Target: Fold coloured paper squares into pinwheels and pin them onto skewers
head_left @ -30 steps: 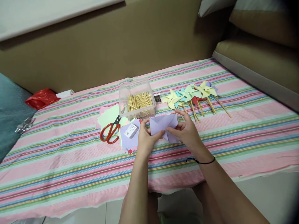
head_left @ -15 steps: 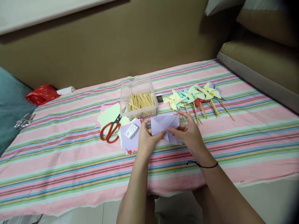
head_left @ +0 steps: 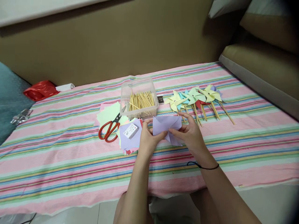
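Between my two hands is a purple paper square (head_left: 163,123) with folded, cut-looking flaps, held up above the striped cloth. My left hand (head_left: 150,138) grips its left side, with the thumb pressed near the middle. My right hand (head_left: 188,132) pinches it from the right, thumb and finger close to the centre. Left of my left hand lies a stack of coloured paper squares (head_left: 127,142), purple on top, with a small white box (head_left: 131,131) on it. Red-handled scissors (head_left: 109,130) rest beside the stack, partly over pale green sheets (head_left: 108,114).
A clear plastic box (head_left: 140,84) of short wooden sticks (head_left: 142,101) stands behind my hands. Beside it is a small packet of dark pieces (head_left: 160,99). Several finished paper pinwheels (head_left: 193,95) on sticks lie to the right. A red plastic bag (head_left: 40,90) sits far left.
The view has shifted slightly. Both hands keep hold of the purple paper, with their fingers near its centre in almost the same pose.
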Demonstrator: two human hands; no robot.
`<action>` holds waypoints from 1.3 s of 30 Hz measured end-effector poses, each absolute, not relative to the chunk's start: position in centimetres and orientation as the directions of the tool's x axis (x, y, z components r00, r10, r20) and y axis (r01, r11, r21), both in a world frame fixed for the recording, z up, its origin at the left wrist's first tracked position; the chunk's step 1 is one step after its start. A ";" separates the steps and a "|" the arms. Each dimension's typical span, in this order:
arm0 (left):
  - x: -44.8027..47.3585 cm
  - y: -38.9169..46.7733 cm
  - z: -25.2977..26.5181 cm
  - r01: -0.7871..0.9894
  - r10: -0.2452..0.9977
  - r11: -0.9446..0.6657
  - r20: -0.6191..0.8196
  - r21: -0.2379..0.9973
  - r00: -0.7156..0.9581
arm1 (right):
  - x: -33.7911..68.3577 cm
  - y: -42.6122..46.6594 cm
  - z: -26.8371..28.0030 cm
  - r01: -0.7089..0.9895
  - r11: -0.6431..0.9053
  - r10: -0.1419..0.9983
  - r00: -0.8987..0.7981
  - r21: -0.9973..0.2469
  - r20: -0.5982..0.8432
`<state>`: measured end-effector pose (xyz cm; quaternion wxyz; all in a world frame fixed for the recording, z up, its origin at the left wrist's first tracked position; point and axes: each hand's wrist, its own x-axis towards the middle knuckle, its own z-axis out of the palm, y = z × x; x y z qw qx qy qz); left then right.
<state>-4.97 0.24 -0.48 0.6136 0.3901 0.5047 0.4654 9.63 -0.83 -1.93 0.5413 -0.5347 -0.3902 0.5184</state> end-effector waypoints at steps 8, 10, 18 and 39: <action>-5.0 0.3 -0.5 -0.143 0.970 0.245 -0.241 0.959 0.043 | 9.6 -0.8 -1.8 -0.120 -0.119 0.985 0.112 -0.986 -0.133; -5.1 0.4 -0.7 -0.135 0.972 0.236 -0.236 0.962 0.019 | 9.6 -0.8 -1.8 -0.135 -0.122 0.985 0.105 -0.983 -0.136; -5.4 0.5 -1.3 -0.133 0.974 0.221 -0.226 0.966 -0.022 | 9.4 -0.7 -2.2 -0.233 -0.127 0.988 0.062 -0.964 -0.145; -6.0 0.2 -0.9 0.073 0.981 0.136 -0.144 0.988 0.129 | 11.5 0.1 -2.4 0.271 0.108 0.982 0.121 -0.956 0.145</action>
